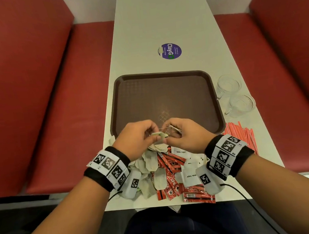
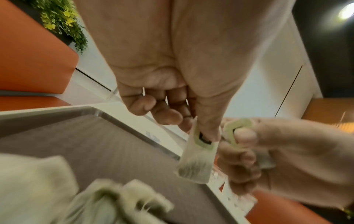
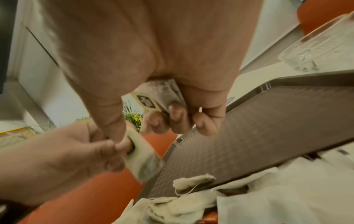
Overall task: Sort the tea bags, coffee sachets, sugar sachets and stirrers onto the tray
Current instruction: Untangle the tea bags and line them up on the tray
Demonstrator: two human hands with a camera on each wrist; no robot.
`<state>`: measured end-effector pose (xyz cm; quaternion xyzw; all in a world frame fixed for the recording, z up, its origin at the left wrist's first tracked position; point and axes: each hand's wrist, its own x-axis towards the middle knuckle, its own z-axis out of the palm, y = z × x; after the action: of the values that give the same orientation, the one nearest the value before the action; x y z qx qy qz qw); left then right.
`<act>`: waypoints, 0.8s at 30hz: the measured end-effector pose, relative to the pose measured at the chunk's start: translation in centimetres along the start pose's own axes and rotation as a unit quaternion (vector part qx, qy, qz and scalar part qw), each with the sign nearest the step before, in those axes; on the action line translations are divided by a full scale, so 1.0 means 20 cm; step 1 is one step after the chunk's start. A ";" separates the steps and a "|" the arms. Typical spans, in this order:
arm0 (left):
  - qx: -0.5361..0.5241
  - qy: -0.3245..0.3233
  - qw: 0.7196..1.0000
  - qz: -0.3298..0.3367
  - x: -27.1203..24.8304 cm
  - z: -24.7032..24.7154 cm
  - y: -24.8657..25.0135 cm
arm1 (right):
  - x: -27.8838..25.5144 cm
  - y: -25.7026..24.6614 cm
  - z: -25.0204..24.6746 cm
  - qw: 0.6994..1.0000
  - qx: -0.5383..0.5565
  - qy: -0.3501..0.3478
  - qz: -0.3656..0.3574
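tray (image 1: 212, 91) on pale booth table (image 1: 158, 20)

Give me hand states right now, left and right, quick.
Left hand: closed, pinching a tea bag by its top.
Right hand: closed, holding another tea bag in its curled fingers, thumb touching the left hand's bag.

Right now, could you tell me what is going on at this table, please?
A person is sorting drink supplies. The left hand pinches a tea bag by its tag, and the right hand grips another tea bag, both just above the tray, which holds nothing yet. The pile of tea bags, coffee and sugar sachets lies at the near table edge, with stirrers to the right.
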<state>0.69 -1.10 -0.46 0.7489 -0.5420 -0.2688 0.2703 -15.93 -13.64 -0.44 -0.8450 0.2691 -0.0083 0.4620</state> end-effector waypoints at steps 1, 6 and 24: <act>-0.019 0.011 1.000 0.011 0.01 -0.03 0.02 | 0.02 0.00 0.01 1.000 0.000 0.006 -0.010; -0.071 0.070 0.994 0.038 0.10 -0.14 0.04 | 0.15 -0.03 0.01 0.997 0.007 0.048 -0.056; 0.106 0.108 0.961 -0.231 0.96 -0.47 -0.60 | 0.53 -0.06 -0.07 0.993 0.092 0.066 0.017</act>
<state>20.47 -15.18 -4.26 0.9026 -0.3474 -0.1825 0.1768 -6.76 -19.05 -1.16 -0.7919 0.3116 -0.0809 0.5189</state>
